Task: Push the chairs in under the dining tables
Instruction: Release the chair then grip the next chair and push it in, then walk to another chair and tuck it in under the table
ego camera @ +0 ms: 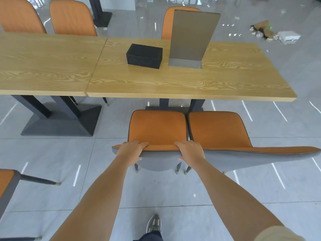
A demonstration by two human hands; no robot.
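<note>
**Item 1. First chair (157, 126).** Orange seat, grey shell. It stands at twelve o'clock from us. The whole seat shows in front of the near edge of the right-hand dining table (173, 80), not tucked beneath it.

**Item 2. Left hand (132, 150).** We grip the top edge of the first chair's back towards its nine o'clock end. The fingers are curled over onto the orange face and the thumb lies on the grey shell.

**Item 3. Right hand (190, 150).** It has the same grip at the three o'clock end of that edge, fingers over the front, thumb behind.

**Item 4. Second chair (218, 129).** Same make, at three o'clock of the first. The seats are side by side; we cannot tell whether they touch.

**Item 5. Left-hand dining table (43, 63).** Wood-grain top, butted against the right-hand one on its nine o'clock side.

**Item 6. Black box (144, 56).** It lies on the right-hand table. A tall card stand (192, 37) is upright just beside it at three o'clock, apart from it.

**Item 7. Chairs beyond the tables.** The far-left chair (20, 16) and far-middle chair (73, 18) are at eleven o'clock. The far-right chair (167, 21) is at twelve, partly behind the card stand.

**Item 8. Sundry.** A chair corner (7, 181) shows at eight o'clock. Debris (271, 32) lies on the grey tiled floor (52, 153) at two o'clock. Our shoe (153, 223) is at six.
</note>
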